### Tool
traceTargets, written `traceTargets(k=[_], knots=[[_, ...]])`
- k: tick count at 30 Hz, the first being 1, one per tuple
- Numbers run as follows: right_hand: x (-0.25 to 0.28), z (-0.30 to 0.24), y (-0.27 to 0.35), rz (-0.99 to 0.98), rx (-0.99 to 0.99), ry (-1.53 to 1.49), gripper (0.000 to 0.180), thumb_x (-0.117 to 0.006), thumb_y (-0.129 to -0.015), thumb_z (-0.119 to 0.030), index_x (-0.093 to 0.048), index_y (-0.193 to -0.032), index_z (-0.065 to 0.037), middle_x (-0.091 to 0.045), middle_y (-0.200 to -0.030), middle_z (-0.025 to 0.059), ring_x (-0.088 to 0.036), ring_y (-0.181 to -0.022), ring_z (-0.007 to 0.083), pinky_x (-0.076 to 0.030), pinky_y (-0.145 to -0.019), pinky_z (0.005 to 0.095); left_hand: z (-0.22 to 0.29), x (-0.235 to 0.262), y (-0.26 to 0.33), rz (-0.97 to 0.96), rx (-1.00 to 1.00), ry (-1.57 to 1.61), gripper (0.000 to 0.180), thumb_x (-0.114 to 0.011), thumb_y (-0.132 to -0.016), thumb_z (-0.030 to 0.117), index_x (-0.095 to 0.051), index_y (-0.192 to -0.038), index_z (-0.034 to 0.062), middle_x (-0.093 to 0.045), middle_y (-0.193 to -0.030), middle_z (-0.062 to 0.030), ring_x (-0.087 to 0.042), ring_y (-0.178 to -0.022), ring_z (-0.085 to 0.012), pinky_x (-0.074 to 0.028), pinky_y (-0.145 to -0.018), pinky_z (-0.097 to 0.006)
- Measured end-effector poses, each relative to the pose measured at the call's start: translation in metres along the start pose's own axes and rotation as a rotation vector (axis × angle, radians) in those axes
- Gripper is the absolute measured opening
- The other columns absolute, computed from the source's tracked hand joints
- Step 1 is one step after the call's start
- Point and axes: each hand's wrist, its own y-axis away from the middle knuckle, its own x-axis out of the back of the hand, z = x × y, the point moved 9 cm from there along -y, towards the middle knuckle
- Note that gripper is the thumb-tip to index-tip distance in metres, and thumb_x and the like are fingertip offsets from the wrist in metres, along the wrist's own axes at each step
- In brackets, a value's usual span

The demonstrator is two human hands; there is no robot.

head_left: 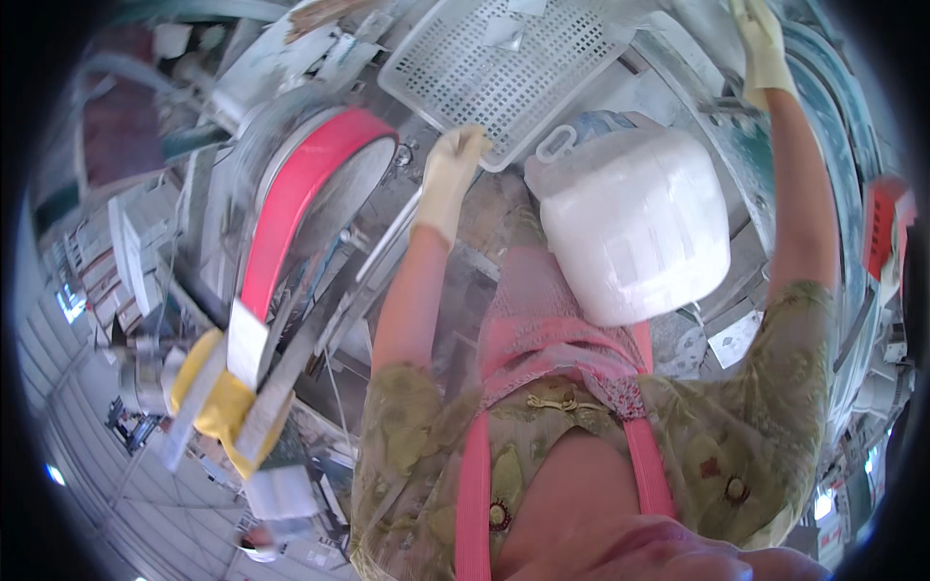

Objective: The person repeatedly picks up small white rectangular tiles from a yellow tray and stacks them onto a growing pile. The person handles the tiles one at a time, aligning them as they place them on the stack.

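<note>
The person's left hand [452,179], in a cream glove, has its fingers curled beside the near rim of a white perforated basket [426,92], though whether it grips the rim cannot be told; the gloved right hand [760,48] reaches to the upper edge, its hold unclear. A white plastic jug [639,228] sits between the forearms, and a pink belt [291,203] curves at left.

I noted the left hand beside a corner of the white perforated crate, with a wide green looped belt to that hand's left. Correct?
The colour is wrong: the head view shows a wide pinkish-red looped belt left of the left hand, which is beside a corner of the white perforated crate.
</note>
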Motion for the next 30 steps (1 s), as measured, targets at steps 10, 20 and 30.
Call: traceTargets(k=[10, 20, 30], knots=[[-0.025, 0.015, -0.004, -0.210, 0.157, 0.424, 0.055, -0.050, -0.099, -0.030, -0.051, -0.142, 0.004, -0.052, -0.145, 0.0258, -0.048, -0.135, 0.0405, -0.039, -0.111, 0.0482, -0.082, -0.070, -0.352, 0.070, 0.081, -0.780, 0.114, -0.083, -0.072, 0.052, -0.031, -0.151, -0.0116, -0.061, -0.132, -0.0301, -0.055, -0.131, -0.0362, -0.042, -0.109, -0.043], [0.018, 0.029, 0.029, -0.346, 0.055, 0.514, 0.053, -0.051, -0.097, -0.023, -0.050, -0.143, 0.003, -0.053, -0.143, 0.0257, -0.050, -0.133, 0.0407, -0.040, -0.110, 0.0471, -0.115, -0.137, -0.453, 0.288, -0.108, -1.076, 0.131, -0.094, -0.059, 0.053, -0.026, -0.152, -0.0092, -0.047, -0.143, -0.0241, -0.041, -0.137, -0.0369, -0.041, -0.110, -0.041], [0.016, 0.028, 0.031, -0.342, 0.018, 0.535, 0.053, -0.053, -0.094, -0.016, -0.050, -0.143, 0.003, -0.055, -0.140, 0.0257, -0.051, -0.132, 0.0408, -0.042, -0.109, 0.0461, -0.042, -0.144, -0.492, 0.168, -0.040, -0.890, 0.117, -0.086, -0.068, 0.055, -0.031, -0.152, -0.0047, -0.055, -0.137, -0.0197, -0.054, -0.127, -0.0305, -0.048, -0.105, -0.042]])
